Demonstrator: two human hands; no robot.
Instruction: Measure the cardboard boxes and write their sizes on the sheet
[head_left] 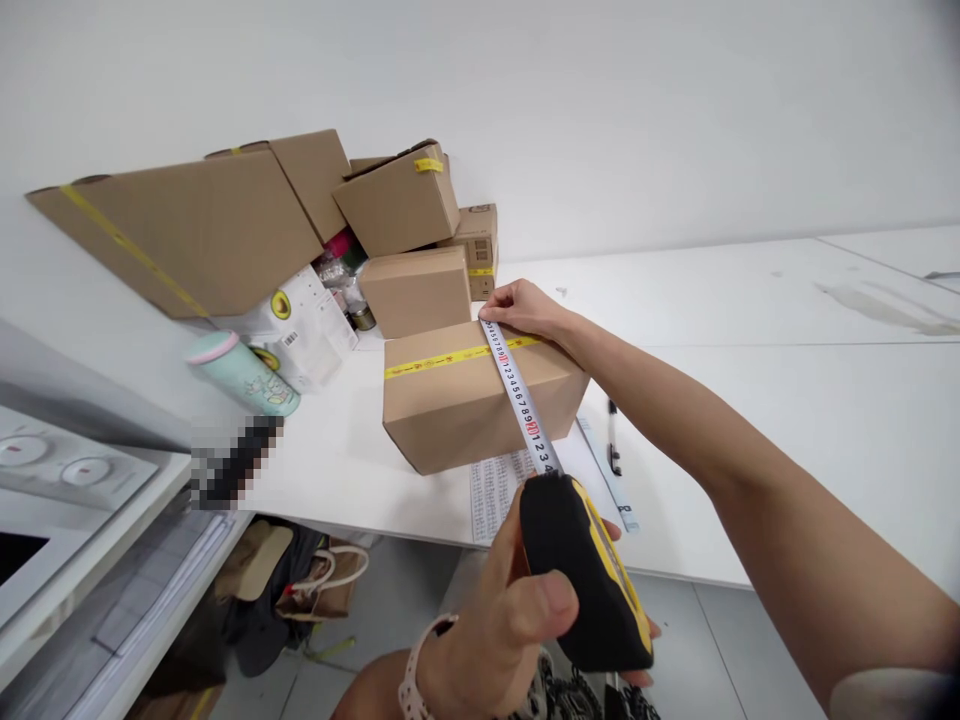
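A closed cardboard box [442, 400] with yellow tape across its top lies on the white table. My left hand [495, 620], wearing a pale pink band at the wrist, grips a black and yellow tape measure [581, 580] in front of the box. Its silver blade [517, 395] is drawn out across the box top. At the far edge of the box, my right hand [525, 307] pinches the blade's end, fingers closed. A printed sheet [495, 495] lies partly under the box, with a ruler [611, 490] and a black pen [613, 440] to its right.
Several cardboard boxes [405, 205] are stacked against the wall at the back left. A mint tumbler [244, 375] lies tilted beside white avocado-print packaging [315, 325]. White table surface [787, 430] extends to the right. Below the table's front edge are bags [322, 585] on the floor.
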